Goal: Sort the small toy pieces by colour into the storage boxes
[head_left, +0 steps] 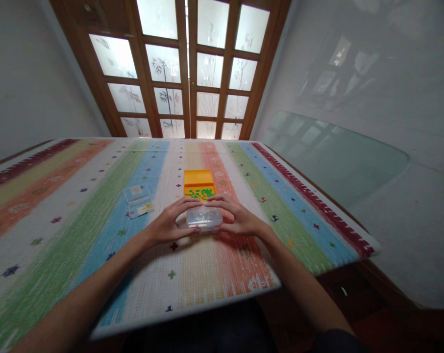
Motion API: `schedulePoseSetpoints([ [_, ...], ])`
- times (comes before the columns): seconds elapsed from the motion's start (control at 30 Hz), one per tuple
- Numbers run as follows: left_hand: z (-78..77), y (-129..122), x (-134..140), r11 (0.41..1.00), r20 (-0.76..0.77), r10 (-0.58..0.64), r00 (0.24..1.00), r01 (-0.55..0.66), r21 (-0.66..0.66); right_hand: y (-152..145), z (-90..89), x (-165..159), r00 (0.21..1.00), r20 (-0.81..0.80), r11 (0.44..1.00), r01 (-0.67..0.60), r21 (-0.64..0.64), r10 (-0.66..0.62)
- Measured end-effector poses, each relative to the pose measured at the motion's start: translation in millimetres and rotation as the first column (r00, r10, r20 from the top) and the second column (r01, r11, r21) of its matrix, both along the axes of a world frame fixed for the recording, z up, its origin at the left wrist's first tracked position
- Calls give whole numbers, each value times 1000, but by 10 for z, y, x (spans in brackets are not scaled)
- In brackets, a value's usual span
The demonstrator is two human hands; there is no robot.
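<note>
A clear plastic box [204, 217] with its lid down is held between my two hands, just above or on the tablecloth; I cannot tell which. My left hand [172, 220] grips its left end, thumb at the near edge and fingers along the far edge. At the right end, my right hand [238, 217] holds it the same way. What lies inside the box is too blurred to name. Right behind my fingers stands an open yellow case [198, 177] with many small green pieces [203, 193] in its near half.
Left of my hands sits another clear box [136, 193], lid raised, with small yellow and white bits inside. A striped cloth [148, 274] covers the table. The table's near edge runs close to my body. Wooden glazed doors [190, 98] stand beyond, a pale wall [372, 98] at right.
</note>
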State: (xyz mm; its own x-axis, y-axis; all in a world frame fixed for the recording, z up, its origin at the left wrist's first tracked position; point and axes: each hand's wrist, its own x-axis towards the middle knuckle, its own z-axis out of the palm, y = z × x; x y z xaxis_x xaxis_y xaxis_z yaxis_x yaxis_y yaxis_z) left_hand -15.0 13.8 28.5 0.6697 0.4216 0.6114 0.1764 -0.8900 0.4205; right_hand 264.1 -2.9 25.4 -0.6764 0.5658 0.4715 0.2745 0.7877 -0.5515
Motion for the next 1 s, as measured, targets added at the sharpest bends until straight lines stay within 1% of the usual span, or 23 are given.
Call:
schedulePoseSetpoints([
  [0.17, -19, 4, -7, 1000, -6, 13, 1000, -14, -23, -2, 4, -4, 1000, -12, 1000, 9, -11, -9],
  [0.27, -27, -2, -28, 996, -28, 58, 998, -60, -66, -19, 30, 12, 1000, -23, 1000, 15, -20, -15],
  [0.37, -17, -9, -61, 985, -29, 94, 995, -97, -144, -22, 64, 55, 998, -46, 999, 37, -16, -38],
  [0.43, 0, -1, -86, 969, 11, 110, 994, -105, -222, -4, 79, 85, 992, -96, 997, 72, -38, -76],
  [0.47, 10, 10, -97, 957, 41, 131, 990, -116, -265, 13, 81, 98, 985, -134, 993, 96, -67, -105],
  [0.53, 23, 50, -118, 925, 110, 214, 971, -165, -343, 59, 76, 113, 958, -215, 975, 156, -156, -188],
  [0.6, 16, 116, -136, 881, 149, 337, 930, -255, -399, 125, 56, 115, 911, -285, 938, 223, -264, -297],
  [0.67, -21, 204, -153, 837, 151, 426, 892, -325, -440, 210, 19, 109, 855, -335, 888, 264, -375, -396],
  [0.73, -85, 303, -166, 790, 125, 481, 868, -368, -490, 315, -30, 93, 809, -358, 827, 255, -501, -466],
  [0.83, -200, 444, -169, 716, 61, 495, 867, -367, -593, 498, -95, 47, 771, -320, 701, 218, -679, -550],
  [0.9, -260, 519, -155, 679, 24, 510, 860, -386, -624, 624, -113, -3, 742, -304, 631, 202, -749, -598],
  [0.93, -280, 549, -144, 671, 4, 521, 854, -406, -620, 684, -113, -32, 721, -291, 597, 209, -774, -629],
  [1.0, -296, 598, -115, 685, -45, 511, 858, -438, -581, 790, -103, -90, 698, -240, 518, 216, -828, -675],
])
